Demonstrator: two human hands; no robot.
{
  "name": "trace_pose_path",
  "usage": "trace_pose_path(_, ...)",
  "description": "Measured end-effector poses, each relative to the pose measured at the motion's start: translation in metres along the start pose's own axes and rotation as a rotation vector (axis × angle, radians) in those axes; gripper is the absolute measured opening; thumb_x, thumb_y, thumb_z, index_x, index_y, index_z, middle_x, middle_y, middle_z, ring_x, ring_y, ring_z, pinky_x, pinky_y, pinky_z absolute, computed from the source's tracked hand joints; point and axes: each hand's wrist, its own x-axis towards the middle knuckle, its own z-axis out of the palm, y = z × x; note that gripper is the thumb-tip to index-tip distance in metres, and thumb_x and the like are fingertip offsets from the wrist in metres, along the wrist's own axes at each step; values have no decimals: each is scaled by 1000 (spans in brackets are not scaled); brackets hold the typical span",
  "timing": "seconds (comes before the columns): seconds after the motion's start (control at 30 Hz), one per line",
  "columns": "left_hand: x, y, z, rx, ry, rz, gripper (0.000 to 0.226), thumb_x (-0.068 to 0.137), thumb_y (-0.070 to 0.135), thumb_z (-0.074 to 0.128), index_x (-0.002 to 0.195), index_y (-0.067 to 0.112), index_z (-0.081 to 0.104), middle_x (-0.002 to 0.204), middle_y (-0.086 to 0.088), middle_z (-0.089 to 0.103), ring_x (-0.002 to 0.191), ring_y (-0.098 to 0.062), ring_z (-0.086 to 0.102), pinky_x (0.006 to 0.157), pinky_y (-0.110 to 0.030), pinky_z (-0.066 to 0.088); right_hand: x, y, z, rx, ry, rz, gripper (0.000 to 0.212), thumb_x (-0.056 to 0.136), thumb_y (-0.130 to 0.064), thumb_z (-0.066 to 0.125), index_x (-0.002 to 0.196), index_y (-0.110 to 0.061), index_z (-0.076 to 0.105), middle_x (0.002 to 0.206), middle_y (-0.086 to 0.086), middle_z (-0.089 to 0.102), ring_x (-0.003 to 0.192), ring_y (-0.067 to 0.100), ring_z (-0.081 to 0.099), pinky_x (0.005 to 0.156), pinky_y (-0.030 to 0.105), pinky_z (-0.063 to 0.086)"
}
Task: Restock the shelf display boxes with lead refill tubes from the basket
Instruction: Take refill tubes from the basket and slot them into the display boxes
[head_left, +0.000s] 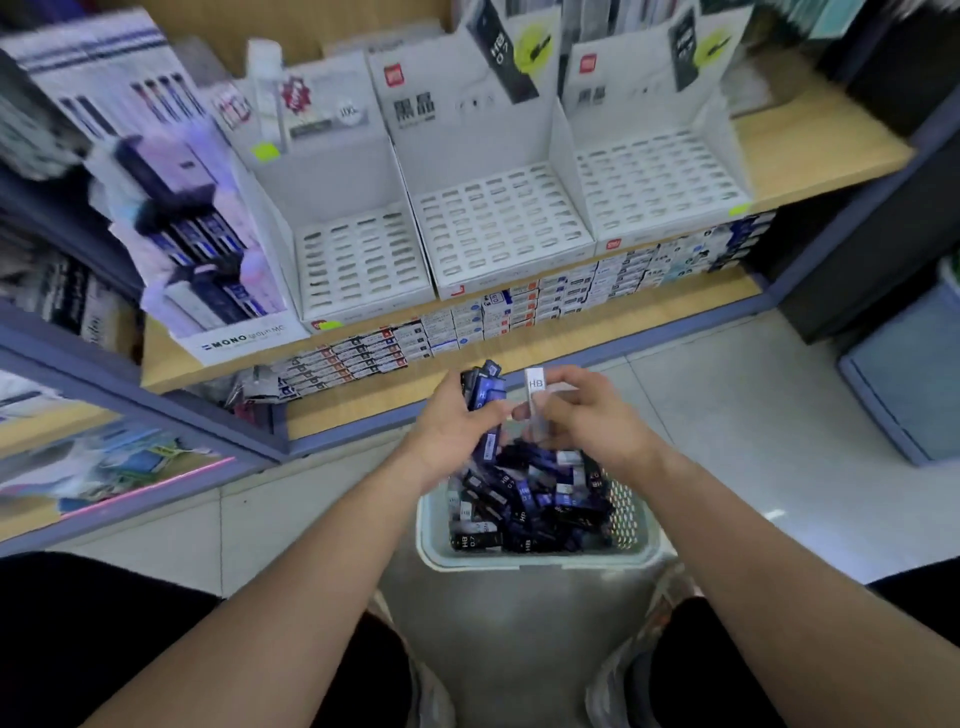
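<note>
Bundle of dark lead refill tubes (483, 395) gripped in left hand (457, 421). Single white HB tube (536, 402) pinched in right hand (587, 415), fingers (563, 382) closed on it. Both held over basket (644, 551), near, heaped with more tubes.

Risk: bundle fanned loosely; tubes likely dropped if grip shifted during reach. Slots in display boxes (498, 223) on far shelf (805, 150) narrow; jam likely if tube tilted.

Rows of small packs (467, 322) laid before boxes, MONO pencil display (197, 234) at left; either could be knocked.

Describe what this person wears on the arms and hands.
Nothing is worn. The left hand and right hand are ungloved, with no ring, watch or bracelet showing. The left forearm and right forearm are bare as far as the picture shows; no sleeve is in view.
</note>
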Motion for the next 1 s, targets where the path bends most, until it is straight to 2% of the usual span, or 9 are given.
trace_pose_path(0.1,-22,41,-27,-46,-23,86,22,93,26,70,108,25,54,100,0,67,80,-18,71,80,-41,60,-21,-52,-2,28,-33,-102,28,98,-3,59,123,-12,52,100,16,75,80,36,74,70,39,61)
trace_pose_path(0.2,-42,76,-47,-91,-27,162,19,94,17,68,102,24,51,97,-6,63,66,-14,69,59,-27,57,-41,-97,-5,-15,-37,-195,31,96,0,60,122,-17,54,101,17,73,79,39,73,69,41,61)
trace_pose_path(0.3,-53,106,-59,-101,-26,220,20,95,14,66,101,22,50,90,-5,60,60,-13,67,57,-29,56,-51,-133,-10,-48,19,-264,22,95,0,62,109,-16,59,95,14,65,83,45,72,61,40,60)
trace_pose_path(0.47,-44,140,-67,-84,-5,285,20,96,17,65,106,24,49,94,-12,63,63,-14,67,57,-29,57,-31,-174,-37,-293,239,-389,10,91,-10,71,94,-19,66,77,9,70,71,23,66,66,41,62)
trace_pose_path(0.57,-21,149,-67,-73,15,296,23,96,18,66,111,22,50,96,-7,64,68,-16,69,68,-41,60,1,-187,-60,-359,336,-430,9,91,-13,71,91,-20,66,80,8,71,74,27,69,67,38,61)
trace_pose_path(0.77,43,157,-70,-105,62,315,25,95,17,66,112,25,50,99,-4,62,68,-16,67,60,-24,57,88,-199,-100,-526,566,-495,17,91,-19,71,85,-33,63,94,-6,69,77,16,70,81,43,58)
trace_pose_path(0.83,60,153,-67,-141,68,305,23,96,16,66,107,27,50,98,-4,63,64,-13,68,62,-26,58,113,-199,-107,-556,562,-506,11,91,-16,71,90,-26,67,94,-5,70,79,11,67,73,29,57)
trace_pose_path(0.9,73,149,-64,-174,70,290,22,96,17,66,105,29,51,99,-5,63,65,-15,69,70,-33,60,133,-197,-108,-622,556,-521,6,92,-13,70,94,-18,68,94,-3,70,76,3,63,58,7,45)
trace_pose_path(1.0,88,147,-59,-209,73,277,22,95,16,67,106,29,53,98,-3,64,69,-19,70,75,-40,61,155,-192,-111,-634,555,-529,9,92,-13,70,92,-22,66,93,-5,69,77,2,63,55,0,37)
